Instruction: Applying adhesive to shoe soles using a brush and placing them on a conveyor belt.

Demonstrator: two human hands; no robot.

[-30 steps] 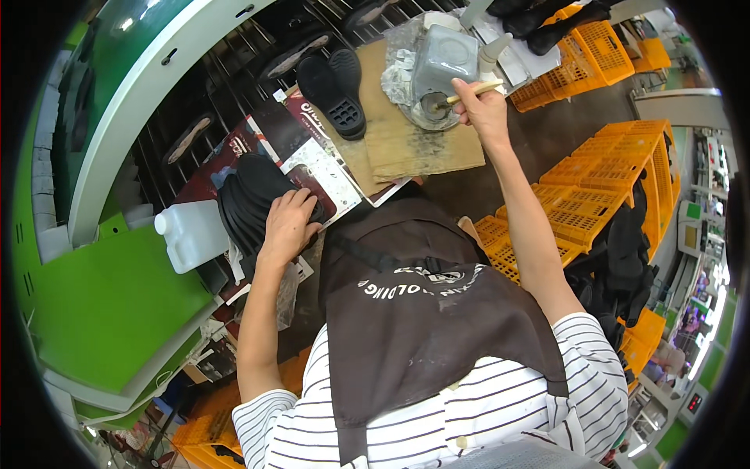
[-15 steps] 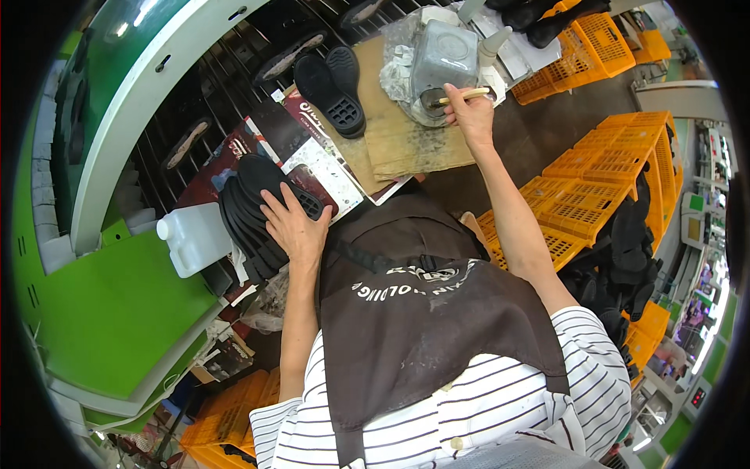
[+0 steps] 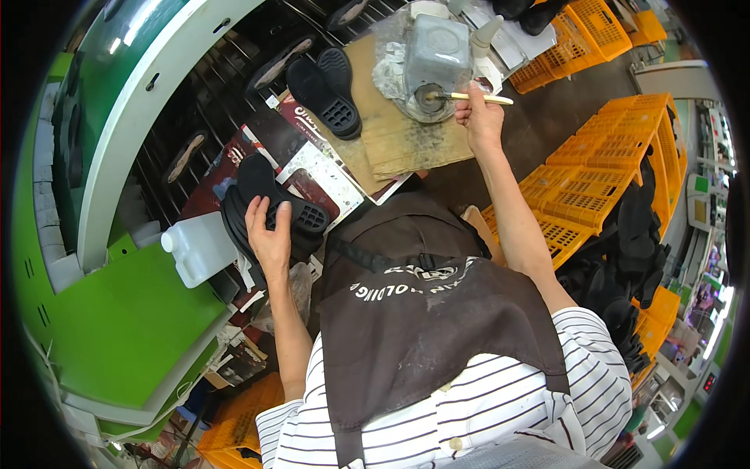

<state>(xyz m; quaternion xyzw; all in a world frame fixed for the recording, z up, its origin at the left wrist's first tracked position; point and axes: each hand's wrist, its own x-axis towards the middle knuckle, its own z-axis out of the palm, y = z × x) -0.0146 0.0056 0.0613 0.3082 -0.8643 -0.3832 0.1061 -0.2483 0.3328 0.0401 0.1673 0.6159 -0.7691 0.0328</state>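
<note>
My right hand [image 3: 480, 121] clenched the pale-handled brush [image 3: 498, 99], its tip at the mouth of the clear container [image 3: 437, 56]. My left hand [image 3: 269, 242] touched the stacked black soles [image 3: 256, 177]; I couldn't tell whether its fingers gripped any. 2 other soles [image 3: 339, 117] lay on brown cardboard [image 3: 418, 154].

The tub [image 3: 439, 47] and crumpled wrap [image 3: 389, 69], at the tub's left, are on the cardboard [image 3: 418, 148]. Farther left of the tub, two soles [image 3: 326, 92] lie partly on the cardboard; farthest left, a rack [image 3: 223, 94] of metal bars carries dark shoe parts [image 3: 277, 66]. Right of the tub, orange crates [image 3: 601, 164] stand on the floor [image 3: 539, 109].
</note>
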